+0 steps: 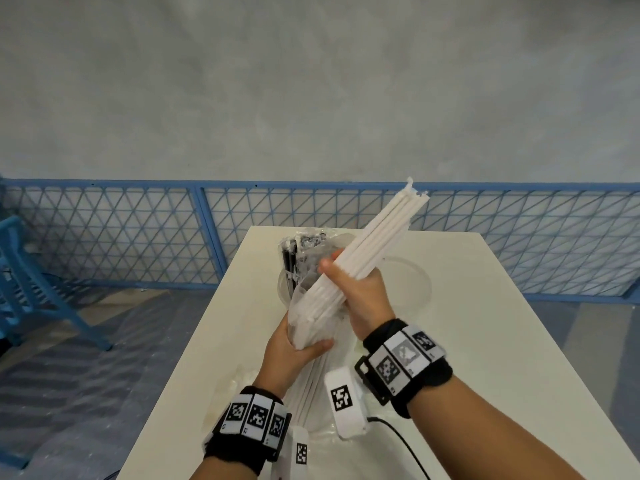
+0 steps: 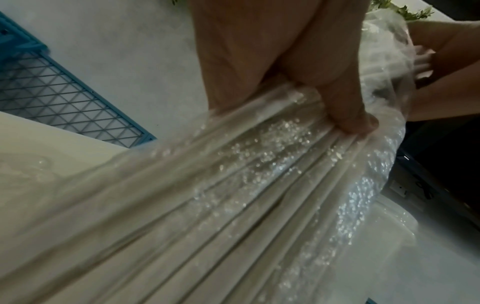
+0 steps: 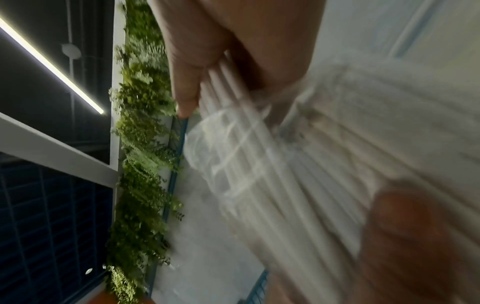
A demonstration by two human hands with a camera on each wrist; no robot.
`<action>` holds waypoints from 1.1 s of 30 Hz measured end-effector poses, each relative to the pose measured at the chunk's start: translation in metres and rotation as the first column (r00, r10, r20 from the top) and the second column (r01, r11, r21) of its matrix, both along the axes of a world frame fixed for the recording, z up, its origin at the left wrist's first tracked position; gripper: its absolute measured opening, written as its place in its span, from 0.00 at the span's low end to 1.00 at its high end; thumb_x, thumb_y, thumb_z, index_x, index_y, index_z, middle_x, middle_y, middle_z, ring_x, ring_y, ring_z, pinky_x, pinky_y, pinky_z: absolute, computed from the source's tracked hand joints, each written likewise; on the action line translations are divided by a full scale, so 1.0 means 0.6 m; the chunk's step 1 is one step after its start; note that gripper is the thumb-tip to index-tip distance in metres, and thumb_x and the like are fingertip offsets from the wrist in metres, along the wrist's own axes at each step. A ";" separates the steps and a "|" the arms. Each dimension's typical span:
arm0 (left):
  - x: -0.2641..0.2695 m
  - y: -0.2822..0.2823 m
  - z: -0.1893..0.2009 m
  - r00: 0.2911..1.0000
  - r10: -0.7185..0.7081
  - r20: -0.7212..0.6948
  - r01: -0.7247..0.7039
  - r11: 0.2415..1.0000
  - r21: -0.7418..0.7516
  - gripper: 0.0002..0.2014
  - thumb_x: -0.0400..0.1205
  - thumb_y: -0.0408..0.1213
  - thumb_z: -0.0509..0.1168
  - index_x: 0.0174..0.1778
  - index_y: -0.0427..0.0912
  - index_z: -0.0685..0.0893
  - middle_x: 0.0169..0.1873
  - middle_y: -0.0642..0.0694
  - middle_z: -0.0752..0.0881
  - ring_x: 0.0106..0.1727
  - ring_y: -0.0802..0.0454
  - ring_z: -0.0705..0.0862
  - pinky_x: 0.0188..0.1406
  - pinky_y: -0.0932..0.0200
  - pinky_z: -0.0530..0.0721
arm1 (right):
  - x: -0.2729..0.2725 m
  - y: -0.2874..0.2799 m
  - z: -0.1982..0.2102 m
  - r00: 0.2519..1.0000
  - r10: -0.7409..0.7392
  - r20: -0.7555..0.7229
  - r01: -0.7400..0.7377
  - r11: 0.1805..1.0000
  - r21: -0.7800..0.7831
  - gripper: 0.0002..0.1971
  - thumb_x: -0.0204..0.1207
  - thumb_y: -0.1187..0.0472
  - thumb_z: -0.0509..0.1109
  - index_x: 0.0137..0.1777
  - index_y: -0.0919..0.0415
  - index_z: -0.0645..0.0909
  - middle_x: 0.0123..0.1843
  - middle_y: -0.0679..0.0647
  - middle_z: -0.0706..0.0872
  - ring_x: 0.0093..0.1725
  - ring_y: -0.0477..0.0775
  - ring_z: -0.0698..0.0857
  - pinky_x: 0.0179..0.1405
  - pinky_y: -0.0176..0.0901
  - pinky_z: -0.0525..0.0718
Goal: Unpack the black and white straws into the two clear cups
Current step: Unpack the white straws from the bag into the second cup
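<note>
- White straws (image 1: pixel 374 251): I have a bundle of them clamped in my right hand (image 1: pixel 360 296), fingers curled round its middle, the upper ends fanning up and away beyond my knuckles.
- Their lower ends sit in the clear plastic wrapper (image 1: pixel 304 306), which my left hand (image 1: pixel 294 355) grips just below and nearer me than the right hand; the left wrist view shows my thumb (image 2: pixel 348 115) pressed on the film over the straws.
- Black straws (image 1: pixel 289 261): just beyond my right thumb, in crinkled clear packaging, apparently above a clear cup (image 1: pixel 284 289) on the table (image 1: pixel 485 341); I cannot tell whether they rest inside it.
- A second cup (image 1: pixel 412 282) looks faintly visible beyond my right hand, with no straws in it.
- My judgement: the white bundle is partway out of its wrap and not yet in a cup; the black packet probably remains unopened.
</note>
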State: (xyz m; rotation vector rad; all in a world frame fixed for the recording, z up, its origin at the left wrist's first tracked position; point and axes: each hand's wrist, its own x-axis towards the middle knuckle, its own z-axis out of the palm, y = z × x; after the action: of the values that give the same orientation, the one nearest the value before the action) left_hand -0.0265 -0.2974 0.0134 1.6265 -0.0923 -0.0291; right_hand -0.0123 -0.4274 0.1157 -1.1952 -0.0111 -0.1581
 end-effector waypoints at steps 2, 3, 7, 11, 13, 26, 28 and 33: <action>0.000 0.000 -0.001 1.000 -0.001 -0.002 0.001 1.000 0.007 0.36 0.61 0.39 0.83 0.66 0.49 0.78 0.57 0.55 0.87 0.60 0.59 0.85 0.58 0.63 0.83 | 0.002 0.001 -0.002 0.997 -0.056 -0.047 0.058 0.997 0.059 0.05 0.70 0.68 0.74 0.41 0.60 0.81 0.37 0.56 0.85 0.40 0.56 0.86 0.42 0.48 0.85; -0.001 -0.002 0.001 1.000 -0.003 0.005 0.003 1.000 0.013 0.35 0.61 0.37 0.82 0.65 0.51 0.78 0.57 0.58 0.87 0.60 0.63 0.84 0.56 0.68 0.82 | 0.005 -0.003 0.003 0.995 -0.089 -0.049 0.094 0.991 0.097 0.04 0.71 0.67 0.73 0.40 0.60 0.81 0.36 0.55 0.85 0.38 0.55 0.85 0.41 0.47 0.85; -0.002 -0.011 0.003 0.999 -0.014 0.037 0.014 1.000 0.013 0.36 0.64 0.30 0.80 0.66 0.52 0.75 0.56 0.64 0.83 0.54 0.79 0.81 0.47 0.80 0.78 | 0.019 -0.031 0.029 0.966 -0.247 -0.070 0.256 0.941 0.219 0.04 0.73 0.65 0.72 0.42 0.60 0.78 0.34 0.54 0.81 0.33 0.50 0.82 0.37 0.44 0.83; -0.003 -0.017 0.001 0.998 -0.056 0.039 0.055 0.998 0.025 0.36 0.66 0.29 0.79 0.67 0.53 0.73 0.57 0.65 0.81 0.57 0.77 0.79 0.47 0.82 0.76 | 0.028 -0.049 0.035 0.941 -0.322 -0.108 0.339 0.898 0.281 0.05 0.73 0.64 0.72 0.44 0.59 0.78 0.35 0.54 0.81 0.33 0.49 0.82 0.36 0.42 0.83; -0.004 -0.021 0.003 0.998 -0.057 0.025 0.057 0.998 0.003 0.35 0.67 0.26 0.78 0.66 0.54 0.72 0.57 0.65 0.80 0.57 0.77 0.77 0.46 0.82 0.77 | 0.027 -0.055 0.034 0.951 -0.298 -0.089 0.311 0.911 0.273 0.07 0.72 0.64 0.74 0.45 0.60 0.78 0.37 0.53 0.81 0.36 0.49 0.83 0.38 0.42 0.84; -0.002 -0.018 0.000 0.999 0.001 -0.035 -0.003 0.999 -0.050 0.36 0.58 0.37 0.83 0.64 0.47 0.80 0.57 0.50 0.88 0.59 0.52 0.86 0.58 0.54 0.84 | 0.010 -0.014 0.002 0.981 -0.185 -0.064 0.189 0.979 0.077 0.07 0.73 0.61 0.72 0.37 0.62 0.79 0.28 0.54 0.82 0.31 0.54 0.83 0.36 0.47 0.84; -0.002 -0.012 0.000 0.999 0.024 -0.038 -0.027 0.998 -0.065 0.36 0.54 0.43 0.83 0.60 0.50 0.81 0.55 0.51 0.89 0.57 0.52 0.87 0.55 0.55 0.85 | 0.027 -0.037 0.027 0.968 -0.238 -0.084 0.250 0.944 0.214 0.10 0.75 0.61 0.70 0.33 0.59 0.77 0.23 0.50 0.80 0.25 0.50 0.80 0.31 0.45 0.82; -0.002 0.001 -0.003 0.999 0.030 -0.037 -0.034 0.994 -0.101 0.39 0.53 0.49 0.83 0.61 0.49 0.80 0.57 0.49 0.89 0.59 0.52 0.87 0.55 0.55 0.85 | 0.057 -0.099 0.048 0.915 -0.347 -0.204 0.399 0.851 0.342 0.11 0.75 0.60 0.71 0.32 0.59 0.77 0.18 0.47 0.79 0.25 0.49 0.79 0.32 0.45 0.80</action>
State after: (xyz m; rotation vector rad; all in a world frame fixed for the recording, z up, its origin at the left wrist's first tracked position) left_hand -0.0279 -0.2969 0.0116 1.5250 -0.0396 -0.0288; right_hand 0.0220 -0.4869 0.1445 -0.8059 0.3621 -0.4047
